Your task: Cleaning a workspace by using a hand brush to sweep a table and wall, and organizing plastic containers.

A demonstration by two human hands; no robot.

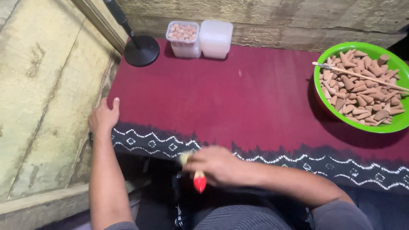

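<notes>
I see two small clear plastic tubs standing side by side at the far edge of the bench [264, 98], against the rough wall. The left tub [183, 39] is open and full of round tan pellets; the right tub [216, 38] looks milky white and I cannot tell what is in it. Neither shows a label I can make out. Just left of them stands one black round stand base [142, 50] with a dark pole rising from it.

At the right edge sits one bright green bowl [398, 123] heaped with brown cones, too many to count. One thin wooden stick [362, 76] lies across the heap.

A dark red cloth [255, 123] with a black, white-patterned border covers the bench.

My left hand [103, 117] rests open on the cloth's left corner, thumb up. My right hand [215, 164], blurred, is closed around a brush [199, 181] with a red handle tip, held at the near edge over my lap.
</notes>
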